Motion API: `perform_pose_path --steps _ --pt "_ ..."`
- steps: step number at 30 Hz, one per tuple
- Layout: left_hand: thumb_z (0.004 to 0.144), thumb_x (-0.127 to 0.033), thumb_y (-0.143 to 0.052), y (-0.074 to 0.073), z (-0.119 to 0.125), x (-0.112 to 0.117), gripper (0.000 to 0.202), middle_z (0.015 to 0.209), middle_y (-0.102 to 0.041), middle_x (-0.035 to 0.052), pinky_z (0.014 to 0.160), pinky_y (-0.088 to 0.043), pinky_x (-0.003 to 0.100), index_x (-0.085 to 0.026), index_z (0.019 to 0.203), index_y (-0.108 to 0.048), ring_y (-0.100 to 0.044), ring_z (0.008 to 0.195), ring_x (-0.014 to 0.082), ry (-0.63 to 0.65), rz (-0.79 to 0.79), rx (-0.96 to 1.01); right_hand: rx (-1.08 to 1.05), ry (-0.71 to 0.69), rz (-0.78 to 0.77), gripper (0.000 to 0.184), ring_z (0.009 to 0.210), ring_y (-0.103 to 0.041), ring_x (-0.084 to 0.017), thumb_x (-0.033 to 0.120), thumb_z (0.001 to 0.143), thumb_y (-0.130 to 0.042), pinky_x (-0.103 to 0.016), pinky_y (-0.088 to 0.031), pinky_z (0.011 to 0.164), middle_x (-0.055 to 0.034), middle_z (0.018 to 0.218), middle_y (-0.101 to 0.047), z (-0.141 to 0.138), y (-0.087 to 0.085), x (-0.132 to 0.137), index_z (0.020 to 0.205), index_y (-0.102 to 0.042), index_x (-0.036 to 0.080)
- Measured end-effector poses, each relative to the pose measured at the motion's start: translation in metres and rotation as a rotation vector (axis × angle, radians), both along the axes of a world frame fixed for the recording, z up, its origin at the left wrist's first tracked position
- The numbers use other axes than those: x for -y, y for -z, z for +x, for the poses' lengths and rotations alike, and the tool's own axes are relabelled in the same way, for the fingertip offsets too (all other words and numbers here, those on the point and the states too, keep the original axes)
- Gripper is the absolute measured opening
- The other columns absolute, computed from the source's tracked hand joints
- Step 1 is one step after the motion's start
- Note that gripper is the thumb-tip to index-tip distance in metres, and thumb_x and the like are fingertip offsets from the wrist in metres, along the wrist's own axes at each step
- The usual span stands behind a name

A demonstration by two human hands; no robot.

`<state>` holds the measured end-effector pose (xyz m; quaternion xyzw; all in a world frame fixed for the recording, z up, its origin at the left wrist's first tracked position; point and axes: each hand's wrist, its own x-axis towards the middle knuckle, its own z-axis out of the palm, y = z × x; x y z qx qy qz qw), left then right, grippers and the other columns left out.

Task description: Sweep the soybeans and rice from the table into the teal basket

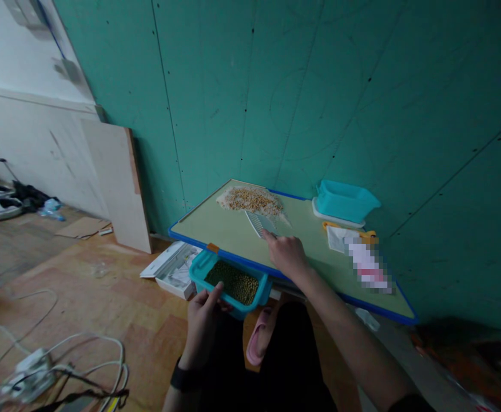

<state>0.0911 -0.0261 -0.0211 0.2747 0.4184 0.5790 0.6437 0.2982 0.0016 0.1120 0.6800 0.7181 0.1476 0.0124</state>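
Observation:
My left hand (203, 323) grips the near rim of a teal tub (199, 269) filled with green beans (233, 281), held just under the front edge of a small green table (233, 234). My right hand (288, 253) is closed on a flat white ribbed scraper (259, 223) that rests on the tabletop. The scraper's far end points at a pile of tan beans (250, 200) at the table's back left corner.
A second teal tub (345, 200) on a white lid sits at the back right against the green wall. Papers (340, 237) lie beside it. On the wooden floor are a white box (173, 269), cables with a power strip (31, 375), a leaning board (117, 183) and a pink slipper (259, 337).

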Motion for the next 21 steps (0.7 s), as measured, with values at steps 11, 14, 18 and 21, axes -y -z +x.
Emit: perform_pose_path --steps 11,14,18,21 --pt "0.061 -0.049 -0.091 -0.005 0.001 0.001 0.046 0.044 -0.062 -0.0015 0.043 -0.046 0.025 -0.019 0.052 -0.057 -0.056 0.039 0.0140 -0.008 -0.006 0.004 -0.010 0.162 0.075 0.048 0.084 -0.076 -0.026 0.025 0.103 -0.034 -0.033 -0.052 0.077 -0.0133 0.092 -0.079 0.046 0.007 -0.006 0.148 -0.052 0.028" --pt "0.061 -0.049 -0.091 -0.005 0.001 0.001 0.046 0.045 -0.063 -0.0010 0.043 -0.046 0.026 -0.019 0.052 -0.057 -0.057 0.039 0.0145 -0.009 -0.003 -0.007 -0.026 0.207 0.119 0.046 0.081 -0.076 -0.025 0.028 0.104 -0.035 -0.032 -0.051 0.074 -0.0126 0.090 -0.079 0.055 0.009 -0.007 0.146 -0.055 0.029" --pt "0.061 -0.048 -0.091 -0.004 0.000 0.001 0.046 0.045 -0.062 -0.0007 0.044 -0.047 0.026 -0.019 0.051 -0.056 -0.057 0.039 0.0148 -0.010 -0.002 -0.002 -0.078 0.239 0.164 0.046 0.079 -0.074 -0.024 0.031 0.104 -0.035 -0.031 -0.049 0.074 -0.0123 0.090 -0.079 0.064 0.010 -0.008 0.143 -0.059 0.027" --pt "0.061 -0.048 -0.092 -0.002 -0.001 0.001 0.046 0.045 -0.063 -0.0005 0.045 -0.048 0.025 -0.019 0.052 -0.057 -0.057 0.040 0.0140 -0.008 -0.011 0.004 -0.124 0.253 0.186 0.044 0.079 -0.073 -0.024 0.032 0.104 -0.036 -0.030 -0.046 0.073 -0.0122 0.091 -0.079 0.070 0.010 -0.010 0.138 -0.063 0.025"
